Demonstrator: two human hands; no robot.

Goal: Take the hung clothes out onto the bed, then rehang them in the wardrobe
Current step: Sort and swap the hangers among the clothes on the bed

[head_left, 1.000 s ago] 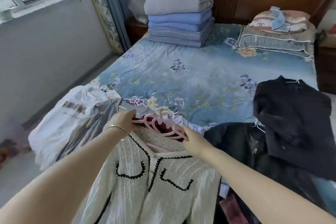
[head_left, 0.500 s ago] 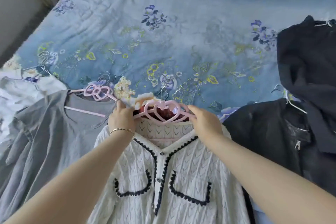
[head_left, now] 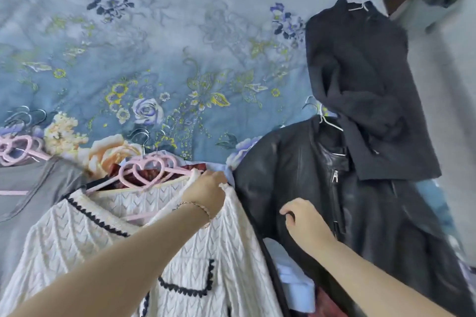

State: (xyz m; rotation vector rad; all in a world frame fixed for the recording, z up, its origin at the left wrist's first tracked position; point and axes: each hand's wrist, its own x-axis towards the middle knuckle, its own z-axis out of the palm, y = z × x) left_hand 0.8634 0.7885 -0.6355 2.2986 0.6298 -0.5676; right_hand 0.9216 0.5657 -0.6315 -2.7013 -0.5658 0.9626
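Head view: left hand (head_left: 206, 194) gripped white cardigan (head_left: 85, 234) at its shoulder, beside pink hanger (head_left: 148, 170); cardigan lay on bed (head_left: 180, 46), touching black jacket (head_left: 373, 213); right hand (head_left: 306, 222) curled over jacket, hold unclear.

White cardigan (head_left: 211, 260), black trim; pink hanger (head_left: 148, 171)

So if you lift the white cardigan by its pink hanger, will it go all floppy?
Probably floppy: the white cardigan is soft knit and folds where the left hand grips its shoulder. Likely light too, being thin, open knit. The pink hanger looks stiff, so it should hold the shoulders out while the rest dangles.
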